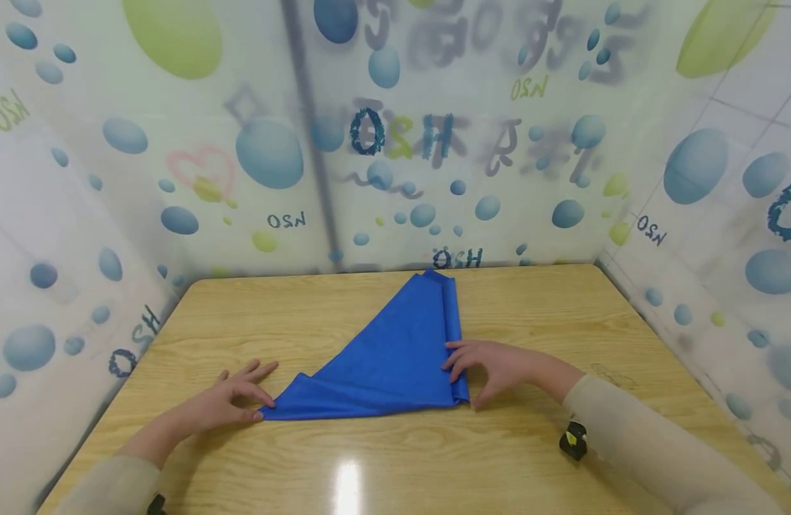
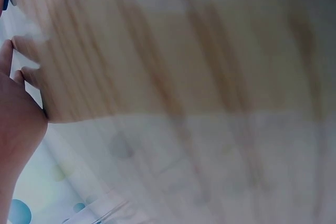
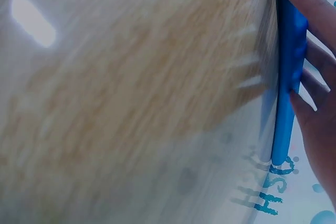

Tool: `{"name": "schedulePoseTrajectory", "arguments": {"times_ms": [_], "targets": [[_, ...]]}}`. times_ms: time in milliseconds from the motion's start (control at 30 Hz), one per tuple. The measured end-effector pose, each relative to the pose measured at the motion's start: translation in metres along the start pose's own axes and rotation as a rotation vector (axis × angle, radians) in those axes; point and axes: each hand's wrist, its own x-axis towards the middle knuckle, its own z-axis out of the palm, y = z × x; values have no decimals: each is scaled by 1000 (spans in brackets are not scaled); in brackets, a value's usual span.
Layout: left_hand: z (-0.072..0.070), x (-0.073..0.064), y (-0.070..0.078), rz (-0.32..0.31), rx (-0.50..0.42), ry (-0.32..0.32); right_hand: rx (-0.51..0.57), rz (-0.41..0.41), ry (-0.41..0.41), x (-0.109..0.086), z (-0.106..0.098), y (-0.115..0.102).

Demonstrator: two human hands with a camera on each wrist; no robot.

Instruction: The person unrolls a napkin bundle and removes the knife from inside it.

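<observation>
A blue cloth (image 1: pixel 395 357) lies on the wooden table, roughly a triangle with its peak toward the back wall. Its right side is folded over into a narrow layered strip. At the cloth's left corner, my left hand (image 1: pixel 224 404) pinches the tip between thumb and index finger, the other fingers spread. My right hand (image 1: pixel 498 365) rests its fingertips on the folded right strip, thumb apart from them beside the near right corner. The right wrist view shows that hand (image 3: pixel 317 77) against the edge of the blue cloth (image 3: pixel 290 77). In the left wrist view only part of the left hand (image 2: pixel 18 124) shows.
The wooden table (image 1: pixel 241 315) meets a back wall (image 1: pixel 382 200) and side walls covered in a bubble-printed sheet. A small black object (image 1: pixel 573 440) sits at the right sleeve's underside. Light glares off the table's front.
</observation>
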Motion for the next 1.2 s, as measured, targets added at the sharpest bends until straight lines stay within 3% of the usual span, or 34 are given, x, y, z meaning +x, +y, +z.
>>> {"name": "schedulePoseTrajectory", "arguments": {"times_ms": [333,567,1200], "targets": [[-1,0,2,-3,15,6,-84,-13,9,-6,-4,-7],[0,0,2,-9,11,3,-156,-39,60,-10,-2,-3],[-1,-1,7,-20,-16,-9,-8,60,50,-21,-2,-1]]}}
